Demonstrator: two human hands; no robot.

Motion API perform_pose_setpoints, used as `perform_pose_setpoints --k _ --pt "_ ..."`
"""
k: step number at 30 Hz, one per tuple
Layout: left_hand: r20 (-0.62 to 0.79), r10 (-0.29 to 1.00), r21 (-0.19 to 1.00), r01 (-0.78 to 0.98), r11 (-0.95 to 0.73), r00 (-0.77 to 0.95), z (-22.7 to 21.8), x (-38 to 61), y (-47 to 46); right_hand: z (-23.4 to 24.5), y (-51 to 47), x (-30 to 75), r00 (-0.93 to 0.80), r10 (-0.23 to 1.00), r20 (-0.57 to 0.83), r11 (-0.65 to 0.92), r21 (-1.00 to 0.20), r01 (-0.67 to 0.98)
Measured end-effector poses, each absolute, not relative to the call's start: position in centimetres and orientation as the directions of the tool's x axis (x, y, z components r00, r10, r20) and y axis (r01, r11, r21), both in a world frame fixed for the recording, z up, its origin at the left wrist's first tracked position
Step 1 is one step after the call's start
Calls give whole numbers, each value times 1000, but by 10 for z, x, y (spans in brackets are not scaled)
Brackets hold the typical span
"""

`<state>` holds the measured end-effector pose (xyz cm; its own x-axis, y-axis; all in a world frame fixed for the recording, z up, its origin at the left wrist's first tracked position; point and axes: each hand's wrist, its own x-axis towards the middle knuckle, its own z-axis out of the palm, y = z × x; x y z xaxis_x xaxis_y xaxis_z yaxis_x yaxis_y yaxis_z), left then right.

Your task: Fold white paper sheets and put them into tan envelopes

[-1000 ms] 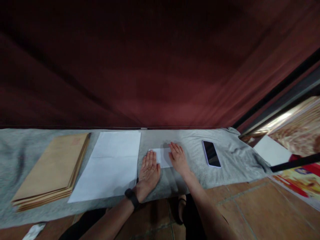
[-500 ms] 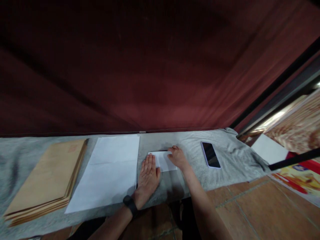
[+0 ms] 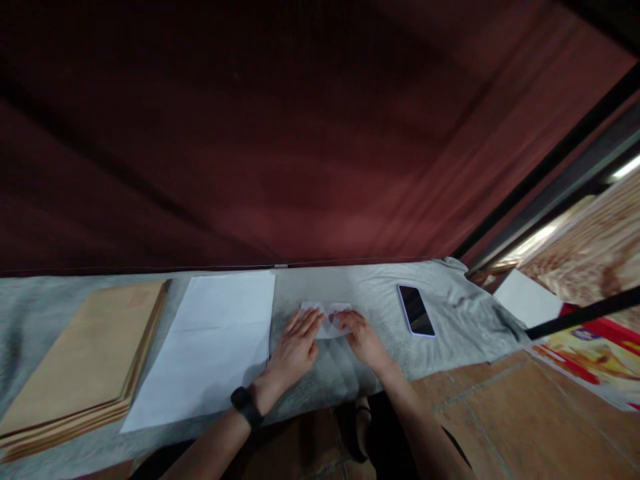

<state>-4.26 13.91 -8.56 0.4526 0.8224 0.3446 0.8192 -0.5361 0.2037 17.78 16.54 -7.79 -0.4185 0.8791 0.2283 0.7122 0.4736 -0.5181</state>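
Note:
A small folded white paper (image 3: 327,315) lies on the grey cloth (image 3: 450,313) in front of me. My left hand (image 3: 293,350) rests on its left part with fingers stretched out flat; a black band sits on that wrist. My right hand (image 3: 361,335) lies on the paper's right part, fingers curled down onto it. The paper's middle rises a little between the two hands.
A stack of white sheets (image 3: 210,343) lies left of the hands, and a pile of brown envelopes (image 3: 80,367) further left. A dark phone (image 3: 415,310) lies to the right. A dark red curtain (image 3: 300,133) hangs behind. Tiled floor (image 3: 500,420) shows below.
Both hands slid toward me along the folded paper. The right hand went from flat to curled. The paper now looks narrower and lifted in the middle.

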Motion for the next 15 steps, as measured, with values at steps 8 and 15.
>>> perform_pose_setpoints --k 8,15 --pt "344 856 167 872 -461 387 -111 -21 129 -89 159 193 -278 949 149 301 -691 658" --pt "241 899 92 914 -395 365 -115 11 170 -103 176 150 -361 889 282 456 -476 752"
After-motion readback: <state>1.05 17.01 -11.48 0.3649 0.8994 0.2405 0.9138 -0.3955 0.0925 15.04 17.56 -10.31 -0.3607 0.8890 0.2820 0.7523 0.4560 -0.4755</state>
